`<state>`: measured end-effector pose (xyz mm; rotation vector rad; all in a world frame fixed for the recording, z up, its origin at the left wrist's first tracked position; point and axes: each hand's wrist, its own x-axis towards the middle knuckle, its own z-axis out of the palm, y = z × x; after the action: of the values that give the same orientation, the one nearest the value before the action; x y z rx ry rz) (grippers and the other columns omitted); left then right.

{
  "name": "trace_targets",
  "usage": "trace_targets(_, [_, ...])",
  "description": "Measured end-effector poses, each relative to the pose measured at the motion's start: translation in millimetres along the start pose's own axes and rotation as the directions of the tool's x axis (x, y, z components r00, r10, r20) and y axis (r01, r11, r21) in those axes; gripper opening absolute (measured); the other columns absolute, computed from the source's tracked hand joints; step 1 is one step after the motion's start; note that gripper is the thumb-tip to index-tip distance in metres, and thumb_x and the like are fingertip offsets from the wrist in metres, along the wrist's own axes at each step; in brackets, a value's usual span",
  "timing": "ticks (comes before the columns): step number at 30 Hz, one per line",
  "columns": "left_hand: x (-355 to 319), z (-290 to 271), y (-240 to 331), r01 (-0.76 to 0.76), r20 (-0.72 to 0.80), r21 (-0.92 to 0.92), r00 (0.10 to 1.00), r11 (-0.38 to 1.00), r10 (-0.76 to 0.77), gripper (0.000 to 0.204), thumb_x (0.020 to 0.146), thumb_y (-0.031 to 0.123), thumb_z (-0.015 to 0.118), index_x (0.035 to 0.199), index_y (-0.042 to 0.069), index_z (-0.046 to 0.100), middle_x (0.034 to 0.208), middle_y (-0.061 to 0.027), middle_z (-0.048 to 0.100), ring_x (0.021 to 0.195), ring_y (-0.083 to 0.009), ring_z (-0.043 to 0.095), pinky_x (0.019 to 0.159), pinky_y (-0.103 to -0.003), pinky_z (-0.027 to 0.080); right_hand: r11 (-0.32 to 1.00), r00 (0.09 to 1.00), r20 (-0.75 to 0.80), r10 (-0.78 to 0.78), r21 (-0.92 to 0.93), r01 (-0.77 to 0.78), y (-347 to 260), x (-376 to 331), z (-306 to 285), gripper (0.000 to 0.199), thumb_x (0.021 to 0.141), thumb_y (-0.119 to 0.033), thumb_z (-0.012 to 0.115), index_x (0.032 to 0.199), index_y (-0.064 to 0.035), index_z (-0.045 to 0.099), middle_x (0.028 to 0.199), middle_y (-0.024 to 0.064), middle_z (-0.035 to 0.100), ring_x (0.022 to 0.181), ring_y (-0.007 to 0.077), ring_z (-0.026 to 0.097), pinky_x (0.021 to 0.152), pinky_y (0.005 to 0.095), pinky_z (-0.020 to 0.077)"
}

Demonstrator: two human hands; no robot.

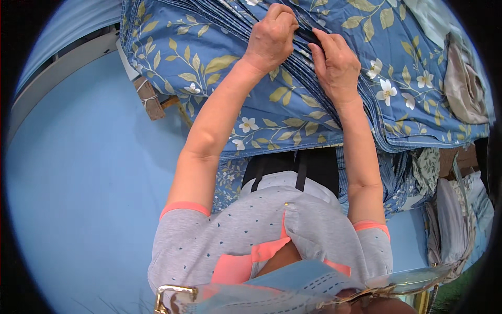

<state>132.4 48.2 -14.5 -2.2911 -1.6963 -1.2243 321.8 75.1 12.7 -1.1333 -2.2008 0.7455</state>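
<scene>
Two bare hands meet over a spread of blue floral fabric (pixel 290 110), close together but not clasped. The left hand (pixel 273 39) is curled, knuckles up, on the layered folds (pixel 306 76) that run slantwise under and between both hands; its grip looks closed, but its fingertips are hidden. The right hand (pixel 337 63) lies just beside it, thumb and forefinger parted, pointing toward the left hand and the dark strip (pixel 308 35) in the gap; whether they pinch any cloth cannot be told.

The step in hand seems to be handling the many layers where their edges stack up, perhaps parting or lining them up. The next move would call for a thin fingertip pinch on a chosen layer, with the other hand steadying the rest so that neighbouring folds do not drag along.

Nearer the body than both hands, the fabric's front edge hangs just beyond the person's lap. Left of the left hand, past a wooden block (pixel 150 98) bound with cord, the light blue floor (pixel 89 157) gives that elbow room to swing outward. Right of the right hand the fabric runs on flat toward a rumpled beige-grey cloth (pixel 464 86), and cloth bundles (pixel 455 225) sit nearer the body on that side, so a wide sweep there is more hemmed in.
</scene>
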Motion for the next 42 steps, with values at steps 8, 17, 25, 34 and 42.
trace_targets(8, [4, -3, 10, 0.069, 0.014, 0.039, 0.997, 0.997, -0.07, 0.009, 0.089, 0.0, 0.065, 0.096, 0.003, 0.06, 0.1, -0.0158, 0.06, 0.081, -0.0386, 0.065, 0.067, -0.045, 0.054, 0.996, 0.999, -0.037, -0.015, -0.086, 0.012, 0, -1, 6, 0.029, 0.089, -0.015, 0.075, 0.117, -0.0117, 0.072, 0.096, 0.0058, 0.069, 0.083, 0.0267, 0.069, 0.071, 0.0363, 0.0552])
trace_targets(17, [4, -6, 21, 0.426, 0.189, -0.085, 0.894, 0.901, -0.405, 0.011, 0.088, 0.0, 0.065, 0.096, 0.003, 0.058, 0.102, -0.0151, 0.059, 0.08, -0.038, 0.065, 0.065, -0.045, 0.053, 0.988, 0.998, -0.042, -0.047, -0.149, 0.04, 6, 1, 8, 0.026, 0.089, -0.014, 0.075, 0.114, -0.0143, 0.073, 0.094, 0.0035, 0.069, 0.084, 0.0246, 0.07, 0.07, 0.0351, 0.0561])
trace_targets(25, [-2, 6, 6, 0.059, 0.035, 0.051, 0.998, 0.997, -0.061, 0.012, 0.088, -0.001, 0.065, 0.096, 0.003, 0.058, 0.102, -0.0155, 0.058, 0.081, -0.0385, 0.065, 0.067, -0.044, 0.053, 0.989, 0.999, -0.033, -0.033, -0.146, 0.028, 8, 4, 8, 0.023, 0.089, -0.012, 0.074, 0.112, -0.0137, 0.074, 0.094, 0.0038, 0.07, 0.084, 0.025, 0.07, 0.07, 0.0354, 0.0559])
trace_targets(34, [6, -41, 22, 0.292, -0.158, 0.014, 0.945, 0.956, -0.286, 0.01, 0.085, -0.003, 0.067, 0.089, 0.006, 0.068, 0.094, -0.0091, 0.063, 0.093, -0.0297, 0.062, 0.083, -0.037, 0.052, 0.999, 0.997, -0.072, 0.038, 0.036, -0.036, 13, -1, 0, 0.023, 0.091, -0.01, 0.073, 0.114, -0.0071, 0.072, 0.094, 0.0095, 0.07, 0.079, 0.0274, 0.069, 0.07, 0.0351, 0.0545])
trace_targets(42, [-231, -299, 14, 0.521, -0.485, 0.802, 0.285, -0.291, -0.827, 0.055, 0.088, 0.025, 0.077, 0.137, 0.007, 0.058, 0.15, -0.0247, 0.043, 0.132, -0.0427, 0.045, 0.11, -0.055, 0.035, 0.941, 0.955, 0.03, 0.296, 0.161, -0.297, 12, -8, -9, 0.029, 0.09, -0.013, 0.077, 0.115, -0.0028, 0.071, 0.095, 0.0127, 0.071, 0.075, 0.0226, 0.069, 0.07, 0.0331, 0.0543])
